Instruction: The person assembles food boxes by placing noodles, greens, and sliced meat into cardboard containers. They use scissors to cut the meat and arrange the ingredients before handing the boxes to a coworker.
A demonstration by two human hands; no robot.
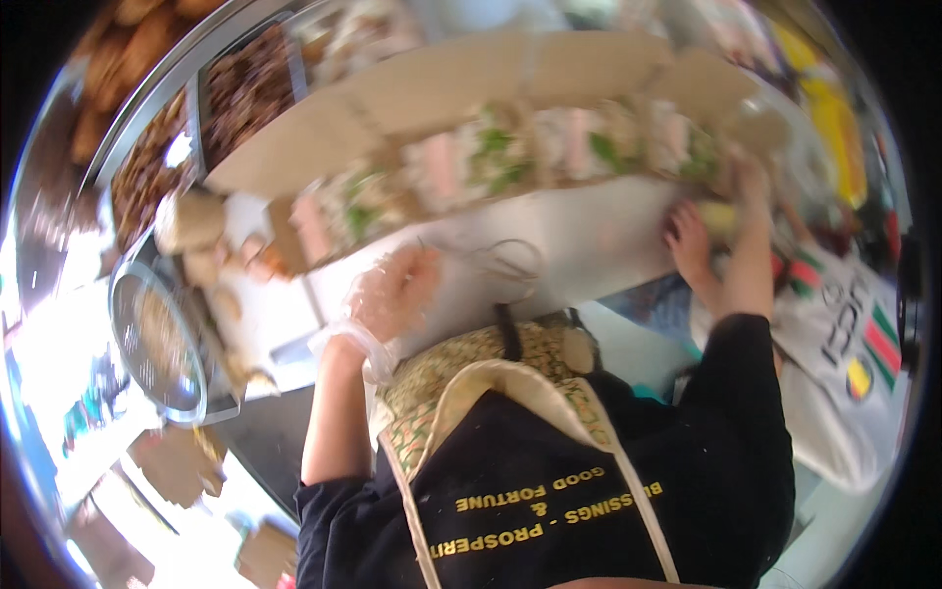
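Several open brown cardboard food boxes (392,93) stand in a row, holding pink strips, pale food and green leaves (496,152). My left hand (397,290), in a clear plastic glove, hovers over the metal counter (599,221) just in front of the boxes at the left. Its fingers look partly curled but are smeared by motion. Stretched out to the far right, my right hand (751,172) is at the rightmost box; blur hides its fingers and anything in them. Beside my right forearm, a co-worker's hand (690,240) rests near the counter's edge.
Trays of brown chopped food (250,83) stand at the back left. A round strainer basket (157,339) is at the left, near a pale cylindrical container (189,221). Thin loops (515,263) lie on the counter. A person in a white shirt (834,383) stands close at my right.
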